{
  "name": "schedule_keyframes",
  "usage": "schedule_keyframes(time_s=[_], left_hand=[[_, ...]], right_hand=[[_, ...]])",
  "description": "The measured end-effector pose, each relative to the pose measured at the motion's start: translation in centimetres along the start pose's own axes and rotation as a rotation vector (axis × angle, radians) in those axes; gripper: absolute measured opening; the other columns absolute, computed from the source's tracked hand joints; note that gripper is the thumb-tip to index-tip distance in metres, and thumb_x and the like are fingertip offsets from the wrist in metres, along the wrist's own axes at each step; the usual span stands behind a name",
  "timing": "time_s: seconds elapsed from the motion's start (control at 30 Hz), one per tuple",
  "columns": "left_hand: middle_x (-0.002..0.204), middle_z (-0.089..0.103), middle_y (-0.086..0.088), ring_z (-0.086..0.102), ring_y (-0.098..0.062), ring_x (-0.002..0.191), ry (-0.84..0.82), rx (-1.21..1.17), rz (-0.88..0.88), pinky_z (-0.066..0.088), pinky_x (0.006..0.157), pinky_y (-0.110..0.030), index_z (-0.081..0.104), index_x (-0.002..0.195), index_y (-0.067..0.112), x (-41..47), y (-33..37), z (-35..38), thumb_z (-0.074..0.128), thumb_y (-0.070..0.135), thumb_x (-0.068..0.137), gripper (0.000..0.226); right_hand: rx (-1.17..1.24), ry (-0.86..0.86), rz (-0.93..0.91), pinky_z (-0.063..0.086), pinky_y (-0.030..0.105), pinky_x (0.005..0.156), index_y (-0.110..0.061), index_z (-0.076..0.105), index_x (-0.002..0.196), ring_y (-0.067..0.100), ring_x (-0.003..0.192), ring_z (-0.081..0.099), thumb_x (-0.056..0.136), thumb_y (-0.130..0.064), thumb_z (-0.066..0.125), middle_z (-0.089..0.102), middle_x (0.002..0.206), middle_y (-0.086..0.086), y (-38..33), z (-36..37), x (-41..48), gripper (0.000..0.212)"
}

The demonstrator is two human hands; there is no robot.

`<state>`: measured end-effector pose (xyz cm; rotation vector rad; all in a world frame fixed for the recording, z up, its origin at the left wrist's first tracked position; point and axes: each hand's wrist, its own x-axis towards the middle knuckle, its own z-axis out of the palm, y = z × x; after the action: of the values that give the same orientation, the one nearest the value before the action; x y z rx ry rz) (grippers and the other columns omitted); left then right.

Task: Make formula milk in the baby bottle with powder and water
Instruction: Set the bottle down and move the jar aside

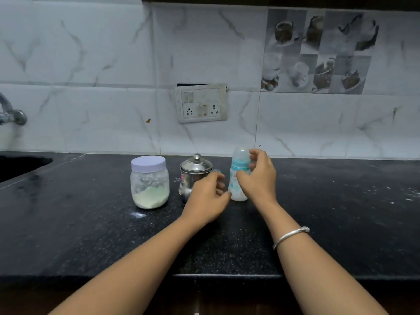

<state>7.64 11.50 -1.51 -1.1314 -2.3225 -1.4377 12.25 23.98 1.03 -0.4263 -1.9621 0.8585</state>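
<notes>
Worktop (91, 235): jar (150, 185), lidded pot (193, 173), capped bottle (238, 160) upright, just right of pot. Right hand (259, 180) curled round bottle's collar. Left hand (206, 198) curled at its base, grip unclear. Risk: uncapping with base loose tips bottle; left knuckles could knock pot.

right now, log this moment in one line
right hand grips clear teal-collared baby bottle | left hand at its base, grip unclear

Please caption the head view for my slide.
Right hand holds the capped baby bottle on the counter; left hand near its base, by a steel pot and powder jar.
</notes>
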Motion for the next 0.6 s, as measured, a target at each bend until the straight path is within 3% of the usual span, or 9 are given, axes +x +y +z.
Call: schedule_keyframes(time_s=[0.03, 0.1, 0.2, 0.3, 0.43, 0.53, 0.6], left_hand=[[0.092, 0.060, 0.002, 0.058, -0.010, 0.078, 0.072, 0.017, 0.017, 0.052, 0.080, -0.027, 0.055, 0.112, 0.011, -0.2, -0.2, -0.6, 0.067, 0.016, 0.080, 0.035], [0.088, 0.054, 0.003, 0.055, -0.014, 0.080, 0.220, 0.063, 0.042, 0.049, 0.078, -0.029, 0.057, 0.103, 0.011, -0.4, -0.7, -1.7, 0.067, 0.014, 0.078, 0.027], [0.106, 0.048, -0.005, 0.048, -0.021, 0.101, 0.328, 0.148, 0.032, 0.039, 0.088, -0.027, 0.053, 0.108, 0.008, -0.5, -1.6, -3.1, 0.066, 0.012, 0.075, 0.036], [0.121, 0.044, -0.013, 0.043, -0.024, 0.111, 0.293, 0.173, -0.016, 0.030, 0.088, -0.018, 0.045, 0.119, 0.004, -0.7, -2.5, -3.7, 0.066, 0.010, 0.075, 0.050], [0.133, 0.046, -0.012, 0.046, -0.023, 0.119, 0.193, 0.098, -0.115, 0.028, 0.083, -0.015, 0.029, 0.137, 0.006, -0.5, -3.3, -4.0, 0.067, 0.015, 0.076, 0.072], [0.134, 0.052, -0.010, 0.053, -0.028, 0.118, 0.092, 0.067, -0.176, 0.041, 0.090, -0.028, 0.016, 0.145, 0.008, -0.2, -3.6, -3.8, 0.065, 0.023, 0.079, 0.084], [0.127, 0.058, -0.009, 0.057, -0.027, 0.111, 0.086, 0.071, -0.165, 0.045, 0.089, -0.033, 0.022, 0.143, 0.013, -0.2, -4.0, -3.7, 0.063, 0.023, 0.079, 0.077]], right_hand=[[-0.006, 0.017, -0.071, 0.043, 0.024, 0.080, -0.014, 0.053, 0.117, 0.016, 0.096, 0.055, 0.075, -0.009, 0.063, 0.054, 0.117, 0.004, -0.7, 0.2, -0.4, 0.044], [-0.077, 0.018, -0.196, 0.040, 0.023, 0.077, -0.012, 0.059, 0.110, 0.019, 0.093, 0.056, 0.078, -0.012, 0.062, 0.054, 0.112, 0.004, -1.7, 1.0, -1.0, 0.032], [-0.130, -0.107, -0.211, 0.046, 0.031, 0.087, -0.013, 0.057, 0.118, 0.022, 0.104, 0.058, 0.082, -0.022, 0.062, 0.056, 0.119, 0.006, -2.6, 2.3, -1.1, 0.037], [-0.167, -0.245, -0.144, 0.044, 0.037, 0.097, -0.012, 0.051, 0.129, 0.024, 0.116, 0.054, 0.085, -0.022, 0.061, 0.059, 0.126, 0.009, -2.9, 3.5, -0.9, 0.047], [-0.135, -0.300, -0.089, 0.046, 0.034, 0.094, -0.011, 0.057, 0.122, 0.025, 0.110, 0.059, 0.086, -0.014, 0.059, 0.066, 0.117, 0.009, -2.5, 4.5, -0.9, 0.037], [-0.109, -0.296, -0.071, 0.046, 0.033, 0.094, -0.012, 0.061, 0.119, 0.024, 0.110, 0.060, 0.089, -0.006, 0.052, 0.067, 0.116, 0.009, -2.1, 4.8, -0.5, 0.031], [-0.087, -0.290, -0.053, 0.047, 0.033, 0.094, -0.013, 0.061, 0.117, 0.023, 0.109, 0.060, 0.089, -0.002, 0.049, 0.067, 0.116, 0.007, -1.8, 5.0, -0.3, 0.032]])
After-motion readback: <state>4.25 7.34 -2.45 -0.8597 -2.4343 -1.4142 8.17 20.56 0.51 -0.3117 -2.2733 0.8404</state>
